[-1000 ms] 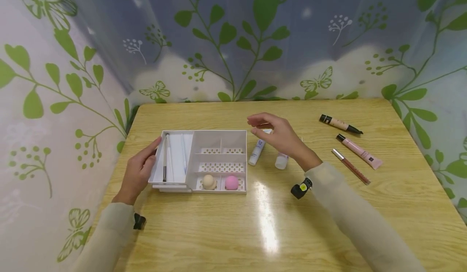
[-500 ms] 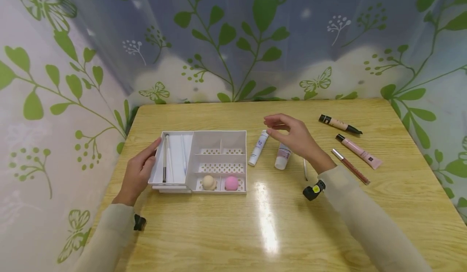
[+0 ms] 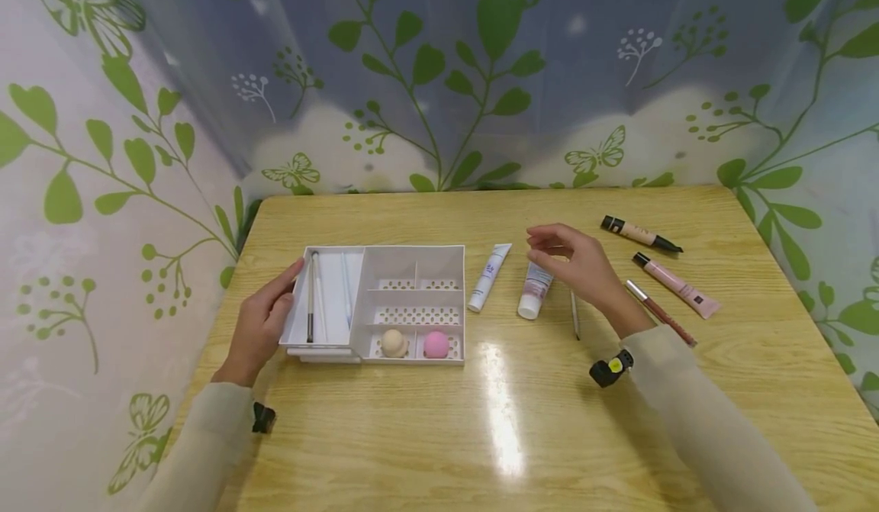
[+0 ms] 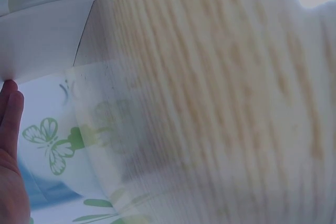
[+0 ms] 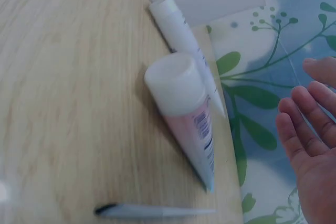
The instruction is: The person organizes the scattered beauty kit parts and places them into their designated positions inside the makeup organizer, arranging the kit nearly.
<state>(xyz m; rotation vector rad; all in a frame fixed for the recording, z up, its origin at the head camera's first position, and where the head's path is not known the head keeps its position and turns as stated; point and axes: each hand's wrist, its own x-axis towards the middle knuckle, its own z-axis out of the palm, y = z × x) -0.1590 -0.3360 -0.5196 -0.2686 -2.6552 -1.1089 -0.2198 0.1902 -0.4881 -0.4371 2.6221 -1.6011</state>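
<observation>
The fingers of the right hand (image 3: 575, 262) curve loosely, thumb apart, holding nothing, near the far end of the pink-and-white tube (image 3: 535, 289), which lies right of the white organizer (image 3: 391, 264), past a slim white tube (image 3: 488, 279), its long axis roughly parallel to the organizer's right wall. The left hand (image 3: 255, 325), fingers extended against the organizer's left wall, is farther from it.

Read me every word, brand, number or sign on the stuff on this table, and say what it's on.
No words or numbers are legible.
White tube: print, too small.
Pink-and-white tube: a barcode and print, too blurred.
Beige tube: dark marks, too small.
Pink tube: a dark square, nothing readable.
Slim brown tube: any marking is too small.
</observation>
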